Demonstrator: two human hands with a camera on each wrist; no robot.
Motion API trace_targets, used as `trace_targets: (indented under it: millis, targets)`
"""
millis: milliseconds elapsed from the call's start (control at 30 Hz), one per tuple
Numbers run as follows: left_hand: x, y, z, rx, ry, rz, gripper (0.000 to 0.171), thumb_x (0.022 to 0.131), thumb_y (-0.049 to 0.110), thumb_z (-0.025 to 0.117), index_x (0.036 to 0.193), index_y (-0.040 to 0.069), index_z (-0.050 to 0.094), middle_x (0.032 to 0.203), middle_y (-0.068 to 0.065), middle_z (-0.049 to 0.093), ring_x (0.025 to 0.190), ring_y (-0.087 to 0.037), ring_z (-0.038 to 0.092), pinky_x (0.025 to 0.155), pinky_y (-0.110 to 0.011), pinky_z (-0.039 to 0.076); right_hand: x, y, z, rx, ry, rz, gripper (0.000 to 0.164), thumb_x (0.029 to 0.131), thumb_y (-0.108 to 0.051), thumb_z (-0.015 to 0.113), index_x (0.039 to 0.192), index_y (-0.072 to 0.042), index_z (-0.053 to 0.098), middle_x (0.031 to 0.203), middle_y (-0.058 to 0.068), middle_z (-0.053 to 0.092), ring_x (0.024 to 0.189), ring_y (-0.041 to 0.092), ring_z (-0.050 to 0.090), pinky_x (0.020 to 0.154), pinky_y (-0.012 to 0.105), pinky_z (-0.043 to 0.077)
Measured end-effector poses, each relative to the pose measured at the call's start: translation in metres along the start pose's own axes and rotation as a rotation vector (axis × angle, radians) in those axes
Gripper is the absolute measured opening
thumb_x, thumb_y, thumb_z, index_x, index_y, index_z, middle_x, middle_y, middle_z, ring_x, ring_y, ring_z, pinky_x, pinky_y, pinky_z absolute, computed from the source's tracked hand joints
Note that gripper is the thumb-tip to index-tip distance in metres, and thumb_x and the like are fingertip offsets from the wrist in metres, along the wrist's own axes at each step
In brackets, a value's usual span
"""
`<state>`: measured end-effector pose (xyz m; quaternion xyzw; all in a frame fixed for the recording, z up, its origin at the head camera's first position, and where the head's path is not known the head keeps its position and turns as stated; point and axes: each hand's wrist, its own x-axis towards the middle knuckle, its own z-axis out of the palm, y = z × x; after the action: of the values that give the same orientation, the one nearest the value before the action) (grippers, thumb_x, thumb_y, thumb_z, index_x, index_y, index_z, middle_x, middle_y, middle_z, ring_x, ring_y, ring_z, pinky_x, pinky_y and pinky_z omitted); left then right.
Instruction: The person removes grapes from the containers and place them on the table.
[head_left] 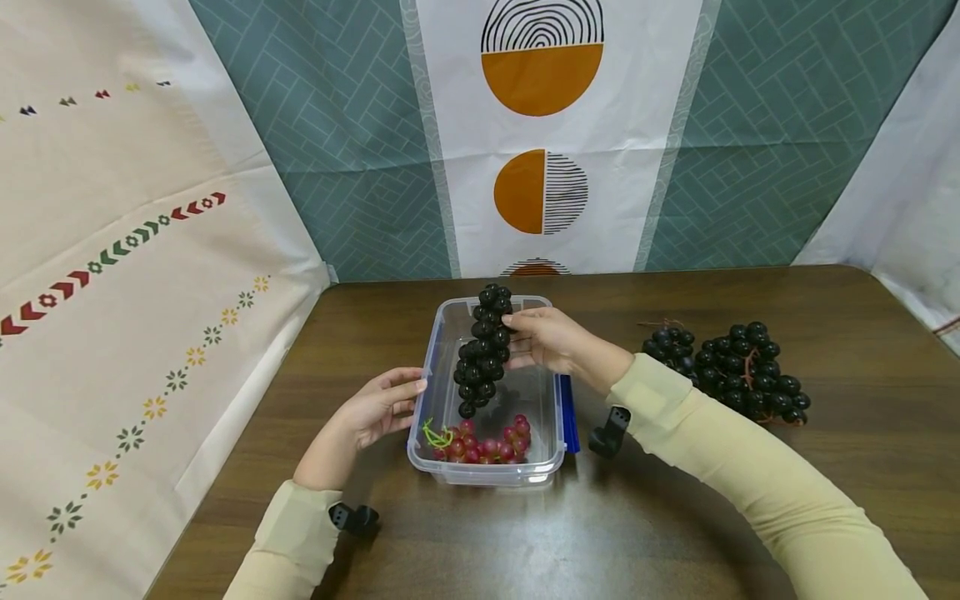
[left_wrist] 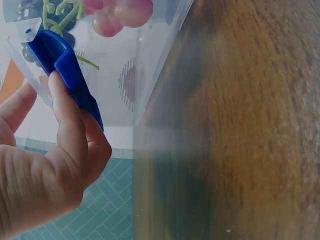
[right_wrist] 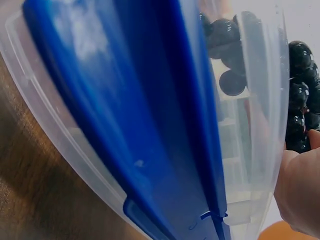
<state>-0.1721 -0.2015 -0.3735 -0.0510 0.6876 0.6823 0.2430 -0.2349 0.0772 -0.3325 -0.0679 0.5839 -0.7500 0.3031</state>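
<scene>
My right hand (head_left: 546, 337) pinches a bunch of black grapes (head_left: 483, 354) between thumb and fingers, so that it hangs over a clear plastic container (head_left: 487, 475). With my left hand (head_left: 386, 406) I grip the container's left rim. In the left wrist view the fingers (left_wrist: 70, 117) lie against a blue latch (left_wrist: 75, 75) on its side. Inside the container, at the near end, lies a bunch of red grapes (head_left: 487, 448) with a green stem. Another blue latch (right_wrist: 135, 100) fills much of the right wrist view, with the black grapes (right_wrist: 300, 95) beyond the rim.
To the right on the brown wooden table (head_left: 510, 550) lie more black grapes, a large bunch (head_left: 750, 375) and a smaller one (head_left: 670, 346) beside it. A patterned curtain (head_left: 360, 150) hangs behind the table and a white cloth (head_left: 150, 333) on the left.
</scene>
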Motion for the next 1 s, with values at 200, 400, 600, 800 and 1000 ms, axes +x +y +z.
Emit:
trace_targets:
  millis: [200, 400, 600, 800, 1000]
  targets:
    - [0.001, 0.000, 0.001, -0.008, -0.005, 0.001, 0.051, 0.097, 0.019, 0.055, 0.139, 0.002, 0.032, 0.089, 0.005, 0.060, 0.077, -0.007, 0.059, 0.069, -0.022, 0.054, -0.006, -0.004, 0.000, 0.065, -0.020, -0.016, 0.019, 0.102, -0.013, 0.040, 0.107, -0.003, 0.055, 0.080, 0.004, 0.070, 0.076, 0.016, 0.068, 0.067, 0.035, 0.057]
    - [0.001, -0.001, 0.000, -0.008, -0.010, -0.001, 0.053, 0.096, 0.020, 0.056, 0.140, 0.002, 0.032, 0.090, 0.005, 0.061, 0.078, -0.007, 0.059, 0.070, -0.022, 0.054, -0.011, -0.010, -0.001, 0.083, 0.008, -0.013, 0.022, 0.101, -0.015, 0.043, 0.092, -0.010, 0.063, 0.074, 0.001, 0.067, 0.072, 0.014, 0.065, 0.067, 0.035, 0.057]
    - [0.001, -0.001, -0.001, -0.006, -0.013, 0.001, 0.053, 0.096, 0.020, 0.056, 0.139, 0.001, 0.032, 0.089, 0.004, 0.061, 0.078, -0.007, 0.059, 0.070, -0.022, 0.054, -0.015, -0.014, -0.004, 0.078, 0.028, -0.008, 0.019, 0.100, -0.015, 0.044, 0.093, -0.009, 0.061, 0.077, 0.002, 0.068, 0.075, 0.017, 0.065, 0.069, 0.035, 0.057]
    - [0.002, -0.001, 0.000, 0.002, -0.006, -0.002, 0.051, 0.097, 0.020, 0.055, 0.139, 0.002, 0.033, 0.089, 0.005, 0.061, 0.078, -0.007, 0.059, 0.070, -0.022, 0.054, -0.019, -0.016, -0.009, 0.058, 0.050, 0.007, 0.015, 0.100, -0.018, 0.044, 0.106, -0.007, 0.053, 0.073, 0.000, 0.066, 0.071, 0.015, 0.063, 0.069, 0.034, 0.056]
    - [0.001, -0.001, 0.000, 0.016, -0.003, -0.001, 0.051, 0.097, 0.021, 0.055, 0.139, 0.002, 0.034, 0.090, 0.005, 0.060, 0.078, -0.008, 0.058, 0.071, -0.022, 0.053, -0.025, -0.022, -0.011, 0.058, 0.069, 0.013, 0.015, 0.100, -0.020, 0.045, 0.106, -0.008, 0.052, 0.072, -0.002, 0.064, 0.068, 0.014, 0.062, 0.065, 0.031, 0.056]
